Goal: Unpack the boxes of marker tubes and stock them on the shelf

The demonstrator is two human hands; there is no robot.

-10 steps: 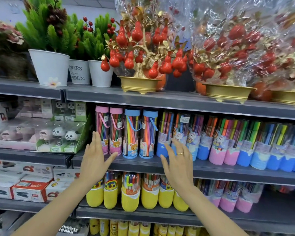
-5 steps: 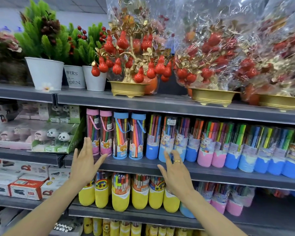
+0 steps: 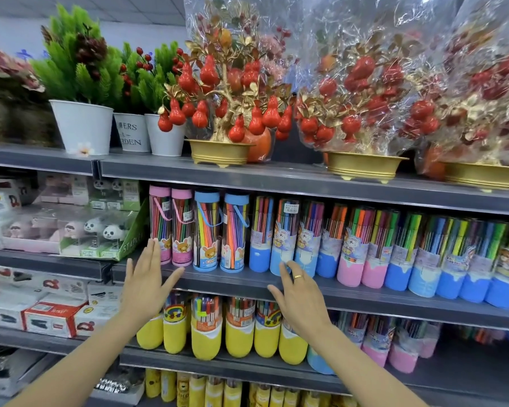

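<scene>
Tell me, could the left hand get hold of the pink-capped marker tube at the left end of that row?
Probably yes. The left hand is open with fingertips right at the pink-capped tube, nothing between them, and open space to the tube's left.

Marker tubes (image 3: 206,230) are stood upright in a row along the middle shelf (image 3: 365,292): two pink-capped (image 3: 171,227), two blue-capped with carry straps (image 3: 221,230), then clear tubes with blue or pink bases (image 3: 362,248) packed side by side to the right. Yellow-based tubes (image 3: 206,327) are lined up on the shelf below, all filled with coloured markers.
</scene>
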